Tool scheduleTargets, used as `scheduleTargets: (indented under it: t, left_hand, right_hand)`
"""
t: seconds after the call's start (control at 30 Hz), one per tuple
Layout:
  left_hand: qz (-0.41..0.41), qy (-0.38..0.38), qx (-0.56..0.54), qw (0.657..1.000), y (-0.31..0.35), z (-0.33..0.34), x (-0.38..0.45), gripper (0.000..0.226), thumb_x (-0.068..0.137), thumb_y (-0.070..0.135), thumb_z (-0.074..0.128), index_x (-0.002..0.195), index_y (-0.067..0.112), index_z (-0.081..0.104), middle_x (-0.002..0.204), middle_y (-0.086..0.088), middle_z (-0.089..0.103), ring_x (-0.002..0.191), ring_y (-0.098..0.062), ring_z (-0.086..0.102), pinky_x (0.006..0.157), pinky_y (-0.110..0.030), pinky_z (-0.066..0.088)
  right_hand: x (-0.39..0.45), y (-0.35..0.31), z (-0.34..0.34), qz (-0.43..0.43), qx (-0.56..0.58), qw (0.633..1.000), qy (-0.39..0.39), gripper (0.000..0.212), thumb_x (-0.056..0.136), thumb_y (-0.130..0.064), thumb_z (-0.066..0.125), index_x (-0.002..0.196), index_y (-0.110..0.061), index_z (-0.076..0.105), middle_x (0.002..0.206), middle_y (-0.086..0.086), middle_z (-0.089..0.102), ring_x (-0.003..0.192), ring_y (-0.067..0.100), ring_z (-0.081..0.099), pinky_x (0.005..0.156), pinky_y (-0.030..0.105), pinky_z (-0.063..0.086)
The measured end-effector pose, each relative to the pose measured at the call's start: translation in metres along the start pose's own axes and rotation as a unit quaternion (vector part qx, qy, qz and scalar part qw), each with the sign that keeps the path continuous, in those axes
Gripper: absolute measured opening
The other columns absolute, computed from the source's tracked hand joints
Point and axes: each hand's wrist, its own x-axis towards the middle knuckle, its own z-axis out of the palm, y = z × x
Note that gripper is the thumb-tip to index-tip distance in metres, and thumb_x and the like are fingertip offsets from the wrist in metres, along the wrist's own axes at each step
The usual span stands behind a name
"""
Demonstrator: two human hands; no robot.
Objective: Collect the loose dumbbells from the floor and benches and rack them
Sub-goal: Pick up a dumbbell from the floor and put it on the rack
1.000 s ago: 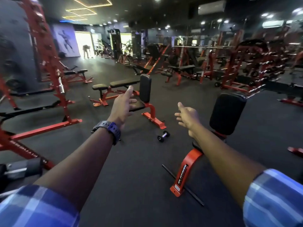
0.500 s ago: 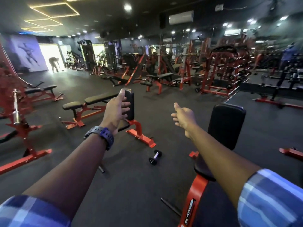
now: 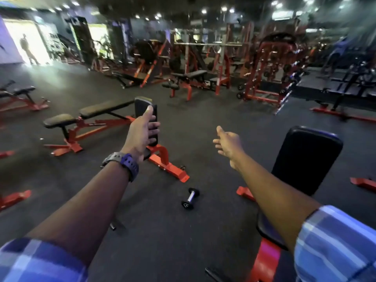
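A small dumbbell [image 3: 190,198] with black ends and a chrome handle lies on the dark floor between two benches, low in the middle of the head view. My left hand [image 3: 142,131] is stretched forward above and left of it, thumb up, fingers apart, holding nothing. My right hand [image 3: 228,146] reaches forward above and right of the dumbbell, also empty with loose fingers. Far back on the right stands a red dumbbell rack [image 3: 272,78] with several dumbbells on it.
An upright red-and-black bench [image 3: 307,159] stands close on my right. Another seat with a red base [image 3: 168,167] sits behind my left hand, next to a flat bench [image 3: 87,115]. Red machines fill the back. A person [image 3: 27,49] stands in the far bright doorway.
The view has turned right and moved forward. The dumbbell has come nearer and lower in view. Both hands stay stretched forward and empty.
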Motion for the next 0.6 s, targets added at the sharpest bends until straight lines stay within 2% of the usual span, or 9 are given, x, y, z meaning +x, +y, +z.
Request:
scheduleTargets:
  t: [0.1,0.23,0.37,0.43,0.5,0.6]
  left_hand:
    - [-0.03,-0.015,0.0,0.999,-0.026,-0.008,0.073,0.054,0.096,0.062,0.045,0.121,0.017,0.06,0.111,-0.004,0.064,0.097,-0.019,0.057,0.084,-0.036,0.043]
    - [-0.068,-0.042,0.028,0.996,-0.066,-0.008,0.158,0.058,0.097,0.06,0.043,0.126,0.013,0.059,0.115,-0.005,0.063,0.099,-0.02,0.057,0.082,-0.035,0.042]
    - [-0.112,-0.07,0.047,0.99,-0.118,0.011,0.232,0.053,0.097,0.061,0.042,0.121,0.016,0.059,0.116,-0.004,0.064,0.102,-0.019,0.058,0.085,-0.036,0.043]
    - [-0.139,-0.078,0.053,0.986,-0.149,0.021,0.267,0.053,0.097,0.061,0.042,0.122,0.017,0.059,0.116,-0.003,0.063,0.101,-0.018,0.058,0.084,-0.035,0.043]
    - [-0.168,-0.085,0.054,0.981,-0.181,0.031,0.294,0.055,0.096,0.062,0.043,0.123,0.017,0.06,0.116,-0.003,0.064,0.101,-0.017,0.059,0.084,-0.035,0.043]
    - [-0.221,-0.076,0.06,0.97,-0.234,0.048,0.34,0.048,0.097,0.062,0.041,0.11,0.021,0.062,0.11,-0.001,0.066,0.101,-0.019,0.061,0.085,-0.037,0.044]
  right_hand:
    - [0.047,0.017,0.034,0.033,-0.007,0.999,0.025,0.039,0.095,-0.053,0.052,0.097,-0.015,0.061,0.092,0.003,0.07,0.078,0.014,0.061,0.069,0.029,0.05]
    - [0.096,0.046,0.068,0.091,-0.005,0.995,0.046,0.036,0.095,-0.053,0.053,0.092,-0.017,0.06,0.091,0.002,0.069,0.077,0.014,0.06,0.066,0.027,0.049]
    - [0.149,0.088,0.089,0.145,-0.012,0.987,0.066,0.035,0.096,-0.052,0.051,0.085,-0.019,0.058,0.095,0.006,0.07,0.077,0.015,0.058,0.07,0.031,0.048]
    - [0.183,0.117,0.097,0.175,-0.015,0.981,0.075,0.043,0.097,-0.051,0.051,0.094,-0.009,0.063,0.101,0.011,0.074,0.079,0.016,0.058,0.074,0.035,0.051]
    - [0.212,0.146,0.104,0.2,-0.007,0.976,0.085,0.059,0.097,-0.049,0.051,0.114,0.007,0.06,0.107,0.015,0.073,0.08,0.02,0.059,0.081,0.043,0.055]
    - [0.262,0.193,0.122,0.251,0.003,0.964,0.082,0.066,0.098,-0.048,0.051,0.123,0.014,0.054,0.11,0.024,0.07,0.087,0.028,0.068,0.097,0.056,0.052]
